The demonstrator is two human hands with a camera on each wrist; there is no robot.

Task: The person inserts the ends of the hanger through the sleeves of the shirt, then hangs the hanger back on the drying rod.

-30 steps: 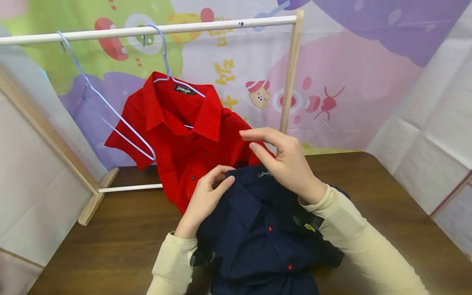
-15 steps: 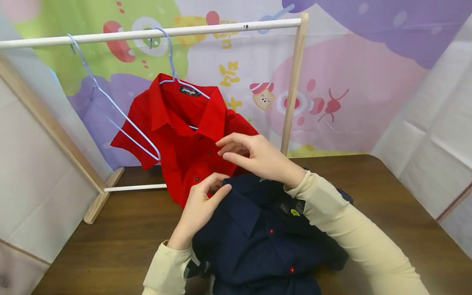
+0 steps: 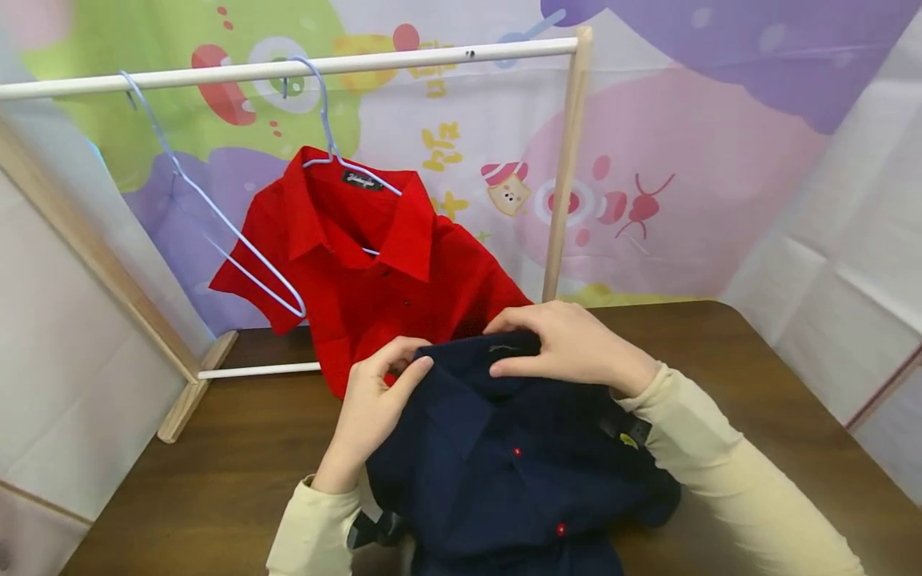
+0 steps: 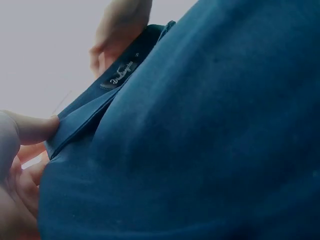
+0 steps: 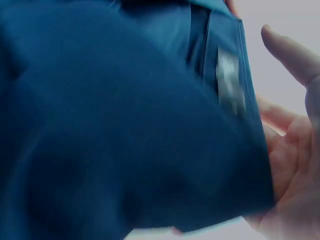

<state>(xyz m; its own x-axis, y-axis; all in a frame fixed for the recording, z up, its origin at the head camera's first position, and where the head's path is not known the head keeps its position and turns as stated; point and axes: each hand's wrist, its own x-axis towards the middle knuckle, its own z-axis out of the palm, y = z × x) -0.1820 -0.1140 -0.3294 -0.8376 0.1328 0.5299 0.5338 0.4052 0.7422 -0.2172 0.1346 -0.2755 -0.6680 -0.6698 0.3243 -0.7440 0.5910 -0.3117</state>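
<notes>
A navy shirt with red buttons is held up at its collar above the table. My left hand pinches the left end of the collar between thumb and fingers, as the left wrist view also shows. Around the collar's right part is my right hand, its thumb in front and its fingers behind. In the right wrist view the thumb stands apart from the cloth. A dark label shows inside the collar. Behind hangs a red shirt on a light-blue hanger.
A bare light-blue hanger hangs left of the red shirt on the white rail. The rack's wooden post stands at the right. Brown table lies beneath; a printed cloth covers the back.
My right hand swung left in front of the red shirt, then came back right and down to the navy collar. My left hand kept its pinch and shifted slightly left with the collar.
</notes>
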